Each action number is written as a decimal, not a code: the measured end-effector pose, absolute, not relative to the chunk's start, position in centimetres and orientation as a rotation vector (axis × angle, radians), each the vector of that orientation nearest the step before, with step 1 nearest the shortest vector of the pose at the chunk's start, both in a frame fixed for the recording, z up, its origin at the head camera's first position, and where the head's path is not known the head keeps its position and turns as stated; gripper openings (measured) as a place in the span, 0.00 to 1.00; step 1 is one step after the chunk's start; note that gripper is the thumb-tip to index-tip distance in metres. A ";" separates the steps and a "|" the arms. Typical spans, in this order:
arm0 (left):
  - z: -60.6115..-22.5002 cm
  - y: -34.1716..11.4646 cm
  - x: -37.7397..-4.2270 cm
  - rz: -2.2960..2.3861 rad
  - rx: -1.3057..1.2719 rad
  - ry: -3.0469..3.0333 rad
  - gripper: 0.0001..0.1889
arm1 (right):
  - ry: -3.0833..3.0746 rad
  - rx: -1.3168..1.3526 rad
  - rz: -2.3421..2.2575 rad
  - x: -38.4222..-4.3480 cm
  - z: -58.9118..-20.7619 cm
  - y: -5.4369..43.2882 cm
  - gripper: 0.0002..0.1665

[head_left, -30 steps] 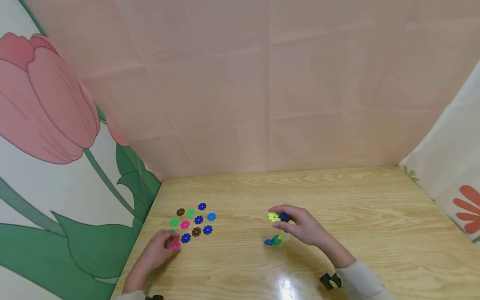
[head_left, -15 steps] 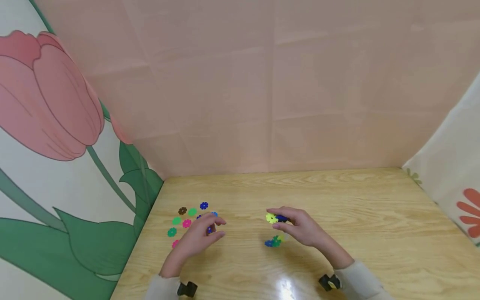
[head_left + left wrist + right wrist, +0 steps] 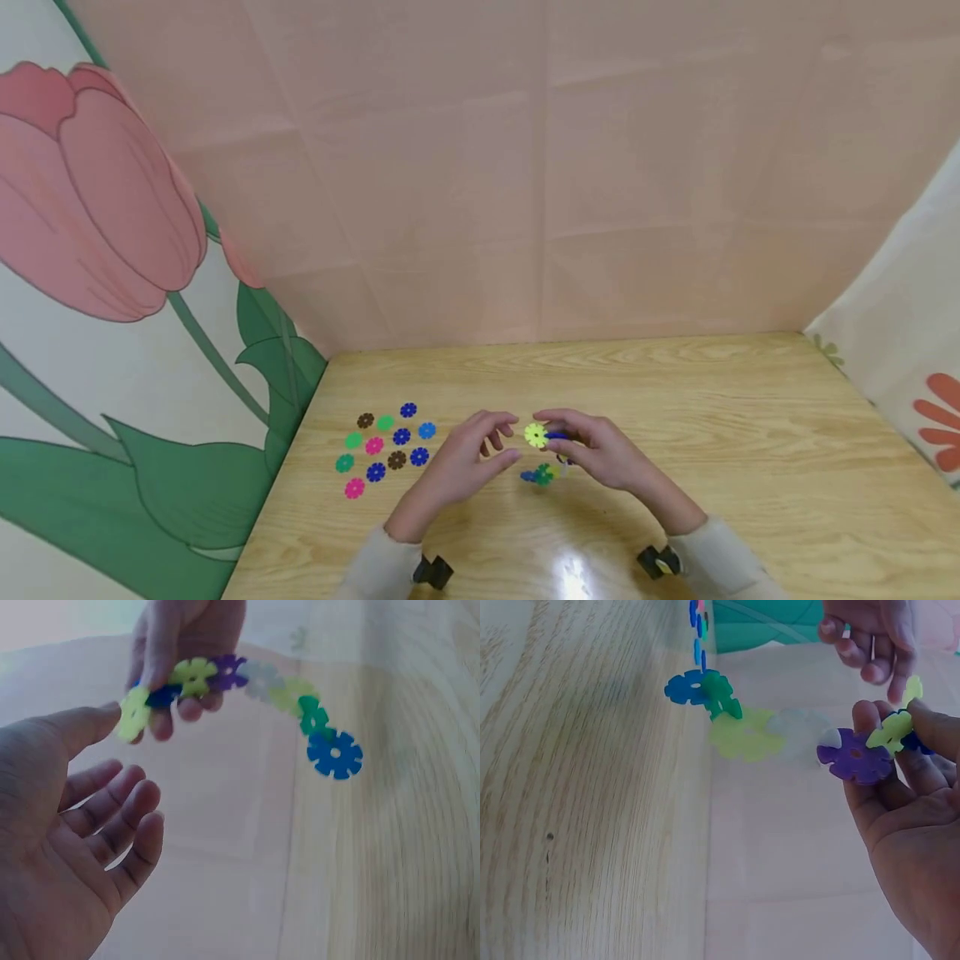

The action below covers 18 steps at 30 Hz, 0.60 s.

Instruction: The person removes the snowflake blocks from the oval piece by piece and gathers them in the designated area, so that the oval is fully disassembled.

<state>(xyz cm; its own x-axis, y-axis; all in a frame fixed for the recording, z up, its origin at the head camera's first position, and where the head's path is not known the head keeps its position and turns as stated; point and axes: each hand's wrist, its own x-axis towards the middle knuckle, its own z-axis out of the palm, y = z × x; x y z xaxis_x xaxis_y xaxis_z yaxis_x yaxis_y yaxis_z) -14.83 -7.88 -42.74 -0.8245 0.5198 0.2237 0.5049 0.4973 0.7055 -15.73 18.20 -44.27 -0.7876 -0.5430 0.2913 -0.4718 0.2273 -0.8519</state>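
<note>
Flower-disc chain (image 3: 238, 675) | near its yellow end disc (image 3: 531, 438), pinched in right hand (image 3: 600, 450) | left hand (image 3: 468, 462) holding nothing, fingers loosely bent, just beside that disc | hands apart | tail hangs lower, tabletop (image 3: 750, 433) contact unclear

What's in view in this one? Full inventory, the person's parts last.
Table: 1, wood-grain, head view's lower half
Loose flower discs: 12 (5 blue, 3 green, 2 brown, 2 pink), table's left
Disc chain: 1 (3 yellow, 2 blue, 1 green, 1 purple, 1 clear), held near table's centre
Backdrop cloth: 1, pink, behind table
Tulip panel: 1, pink-green-white, far left
Flower-print cloth: 1, white-red, far right
Wrist devices: 2, black, one per wrist
Sleeves: 2, pale, both forearms
Left hand: 1, empty, beside chain's yellow end
Right hand: 1, pinching the chain
</note>
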 end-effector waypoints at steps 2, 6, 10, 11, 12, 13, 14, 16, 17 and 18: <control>-42.8 -7.3 -14.9 1.271 0.945 2.697 0.24 | 2.415 -1.005 -1.643 -15.7 -44.3 18.2 0.20; -43.0 -6.4 -15.1 1.270 0.976 2.685 0.24 | 2.424 -1.026 -1.678 -15.7 -44.4 18.2 0.17; -43.1 -5.9 -15.2 1.277 0.999 2.685 0.23 | 2.422 -1.037 -1.704 -15.7 -44.5 18.1 0.12; -43.1 -5.8 -15.2 1.276 1.004 2.692 0.23 | 2.426 -1.034 -1.703 -15.7 -44.5 18.1 0.12; -43.1 -5.7 -15.2 1.277 1.004 2.700 0.22 | 2.429 -1.023 -1.700 -15.7 -44.5 18.1 0.11; -43.1 -5.6 -15.2 1.277 1.000 2.708 0.21 | 2.433 -1.006 -1.693 -15.6 -44.5 18.1 0.10; -43.1 -5.5 -15.2 1.278 0.997 2.716 0.21 | 2.441 -0.988 -1.682 -15.6 -44.5 18.2 0.09; -43.1 -5.4 -15.1 1.280 0.991 2.729 0.21 | 2.460 -0.943 -1.655 -15.6 -44.6 18.2 0.08; -43.1 -5.3 -15.1 1.280 0.988 2.736 0.20 | 2.474 -0.928 -1.640 -15.6 -44.6 18.3 0.08; -43.0 -5.2 -15.0 1.283 0.984 2.739 0.20 | 2.487 -0.919 -1.626 -15.6 -44.6 18.3 0.08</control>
